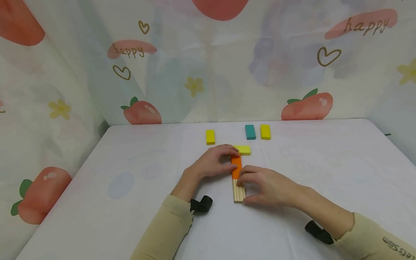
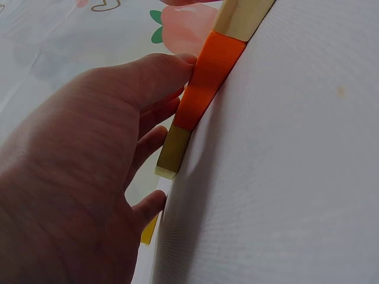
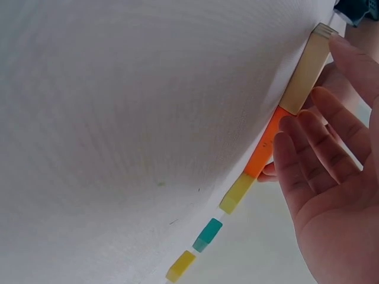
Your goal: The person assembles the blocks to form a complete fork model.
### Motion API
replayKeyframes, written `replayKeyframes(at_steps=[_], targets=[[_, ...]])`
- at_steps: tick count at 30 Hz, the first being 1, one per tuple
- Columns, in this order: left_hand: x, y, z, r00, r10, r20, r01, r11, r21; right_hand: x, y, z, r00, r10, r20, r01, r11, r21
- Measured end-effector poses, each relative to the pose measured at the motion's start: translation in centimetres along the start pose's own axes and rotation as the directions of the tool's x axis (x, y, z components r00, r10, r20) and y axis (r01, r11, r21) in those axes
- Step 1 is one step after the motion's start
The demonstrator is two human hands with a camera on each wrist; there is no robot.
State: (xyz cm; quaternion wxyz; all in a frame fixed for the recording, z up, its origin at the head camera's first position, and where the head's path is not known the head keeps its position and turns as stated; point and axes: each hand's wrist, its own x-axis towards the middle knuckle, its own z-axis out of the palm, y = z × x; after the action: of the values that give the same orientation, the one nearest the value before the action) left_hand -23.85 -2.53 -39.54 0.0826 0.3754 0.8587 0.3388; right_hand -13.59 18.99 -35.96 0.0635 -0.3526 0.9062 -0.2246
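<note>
An orange block (image 1: 237, 169) and a plain wood block (image 1: 239, 192) with lengthwise lines lie end to end in a row on the white table. Crosswise at the row's far end is a yellow block (image 1: 244, 150). My left hand (image 1: 216, 160) touches the orange block from the left, its thumb (image 2: 177, 68) against that side and its fingertips near the yellow block. From the right, my right hand (image 1: 268, 186) holds the plain wood block lightly, thumb (image 3: 349, 56) at the near end and fingertips toward the orange end. Some fingertips are partly hidden behind the blocks.
Toward the back of the table (image 1: 156, 216) lie a yellow block (image 1: 210, 137), a teal block (image 1: 250, 132) and another yellow block (image 1: 265, 132). A patterned cloth (image 1: 221, 65) hangs behind. Black wrist devices (image 1: 202, 204) sit at both sleeves.
</note>
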Motion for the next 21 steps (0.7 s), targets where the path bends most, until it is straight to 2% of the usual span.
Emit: replayKeyframes(at_steps=[21], targets=[[-0.08, 0.32, -0.16, 1.0, -0.02, 0.004, 0.02, 1.0, 0.012, -0.08, -0.19, -0.27, 1.0, -0.023, -0.007, 0.023, 1.0, -0.015]])
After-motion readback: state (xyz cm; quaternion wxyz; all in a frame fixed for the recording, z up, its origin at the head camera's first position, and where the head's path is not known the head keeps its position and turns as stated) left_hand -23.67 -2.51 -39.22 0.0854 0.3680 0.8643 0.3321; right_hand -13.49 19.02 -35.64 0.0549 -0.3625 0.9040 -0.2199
